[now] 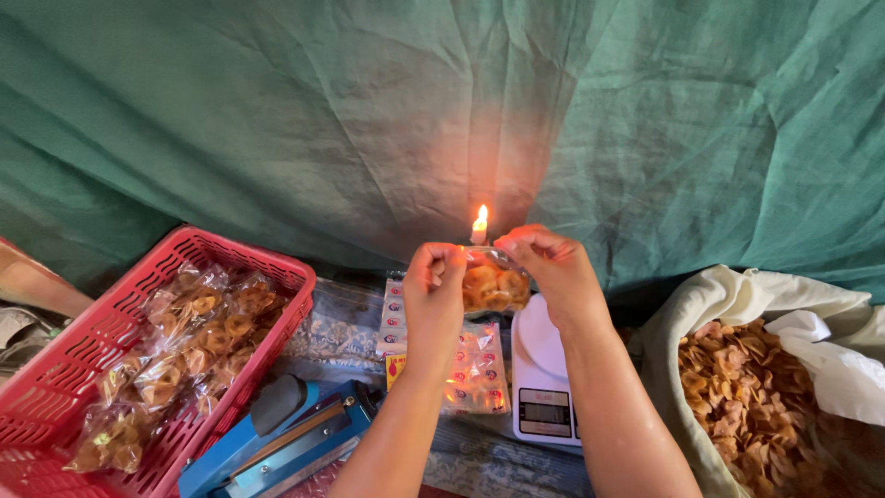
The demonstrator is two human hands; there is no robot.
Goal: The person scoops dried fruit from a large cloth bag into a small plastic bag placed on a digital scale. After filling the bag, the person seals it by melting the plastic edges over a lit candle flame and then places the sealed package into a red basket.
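I held a small clear bag of chips (pixel 493 286) up between both hands, my left hand (pixel 434 293) pinching its left top corner and my right hand (pixel 551 267) pinching the right top corner, so the bag hung just under my fingers. Right above the bag's top edge, between my two hands, a candle flame (pixel 480 219) burned, close enough that the edge seemed to sit at the flame. Below my right hand stood a white kitchen scale (pixel 544 378) on the desk (pixel 479 456), and below my left hand lay a stack of empty printed bags (pixel 475 369). Further down and to the left of my left hand was a blue heat sealer (pixel 286 433), and beyond it a red plastic basket (pixel 64 378) with several filled chip bags (pixel 198 337) inside. To the right of my right arm, a white cloth sack (pixel 728 295) lay open, full of loose chips (pixel 751 406). A green tarp (pixel 369 111) hung behind everything.
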